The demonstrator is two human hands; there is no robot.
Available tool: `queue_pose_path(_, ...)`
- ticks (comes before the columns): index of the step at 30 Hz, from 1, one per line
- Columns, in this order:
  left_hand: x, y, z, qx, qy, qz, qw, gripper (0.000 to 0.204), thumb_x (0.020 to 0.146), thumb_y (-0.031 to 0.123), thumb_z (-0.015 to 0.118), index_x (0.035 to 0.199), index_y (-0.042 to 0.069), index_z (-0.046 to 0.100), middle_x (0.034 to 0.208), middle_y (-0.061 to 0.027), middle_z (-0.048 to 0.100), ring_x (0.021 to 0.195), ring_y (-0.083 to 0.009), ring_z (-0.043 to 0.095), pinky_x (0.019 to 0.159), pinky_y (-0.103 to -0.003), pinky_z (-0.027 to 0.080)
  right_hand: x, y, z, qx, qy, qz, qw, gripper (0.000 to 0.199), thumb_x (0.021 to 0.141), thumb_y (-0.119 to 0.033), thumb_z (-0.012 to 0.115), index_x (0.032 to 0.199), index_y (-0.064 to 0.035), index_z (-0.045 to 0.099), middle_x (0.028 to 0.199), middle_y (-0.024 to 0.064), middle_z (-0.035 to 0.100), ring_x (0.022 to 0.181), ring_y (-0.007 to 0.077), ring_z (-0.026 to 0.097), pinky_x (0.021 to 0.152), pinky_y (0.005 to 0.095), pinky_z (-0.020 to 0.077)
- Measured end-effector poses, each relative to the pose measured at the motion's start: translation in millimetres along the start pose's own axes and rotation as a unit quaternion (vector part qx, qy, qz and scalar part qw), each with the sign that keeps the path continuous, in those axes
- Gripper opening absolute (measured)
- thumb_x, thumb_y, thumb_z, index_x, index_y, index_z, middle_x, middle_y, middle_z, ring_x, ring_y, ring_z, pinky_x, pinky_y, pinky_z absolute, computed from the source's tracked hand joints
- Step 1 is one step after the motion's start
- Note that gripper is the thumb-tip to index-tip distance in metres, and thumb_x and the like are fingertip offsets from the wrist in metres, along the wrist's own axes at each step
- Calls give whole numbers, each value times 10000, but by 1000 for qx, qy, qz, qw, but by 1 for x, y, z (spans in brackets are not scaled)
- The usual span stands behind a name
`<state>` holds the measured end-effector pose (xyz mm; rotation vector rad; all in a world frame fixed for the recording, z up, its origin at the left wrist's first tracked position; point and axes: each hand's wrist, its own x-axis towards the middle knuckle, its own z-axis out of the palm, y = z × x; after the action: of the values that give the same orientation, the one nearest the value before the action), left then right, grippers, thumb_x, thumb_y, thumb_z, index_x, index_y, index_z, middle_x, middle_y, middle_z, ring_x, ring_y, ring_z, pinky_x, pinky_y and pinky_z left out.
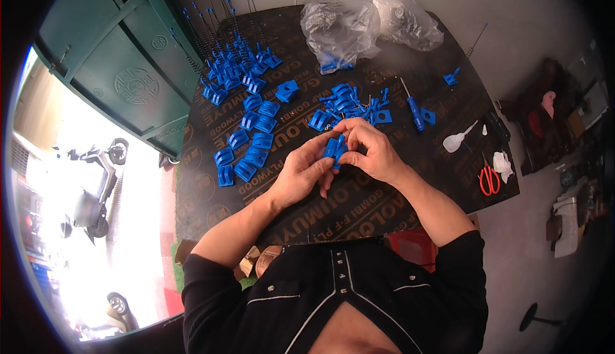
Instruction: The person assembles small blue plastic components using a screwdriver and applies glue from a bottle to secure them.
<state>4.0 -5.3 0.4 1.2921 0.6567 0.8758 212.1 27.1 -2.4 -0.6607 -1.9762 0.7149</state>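
Pinched between left hand (300, 173) and right hand (371, 151): a blue plastic clip (334, 149), over bare middle of dark plywood table (359, 210). Clip rows (246, 152) left, scissors (489, 180) near right edge, concrete floor (532, 251) beyond.

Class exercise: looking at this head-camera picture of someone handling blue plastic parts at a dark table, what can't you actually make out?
- Head view: the blue part is mostly covered by the left hand and right hand; its shape is unclear.
- Contents of the clear plastic bags: blurred by crumpled film.
- Small parts pile: too small to separate.
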Motion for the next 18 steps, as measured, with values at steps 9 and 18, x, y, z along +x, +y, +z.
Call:
queue_pose_path(9,1,1,-2,-43,17,-31,998,276,953,112,547,1140,-49,421,900,-174,636,613,-174,632,521,-263,544,-4,-4,3,190,-48,146,970,363,821,-146,749,1091,-14,545,926,43,630,820,94,613,753,246,517)
queue_pose_path(18,3,1,0,-111,39,-51,992,263,969,163,523,1109,-53,465,885,-189,647,622,-194,646,524,-291,554,-5,2,5,254,-42,223,940,382,869,-272,697,1087,2,542,867,33,643,687,56,567,573,208,465)
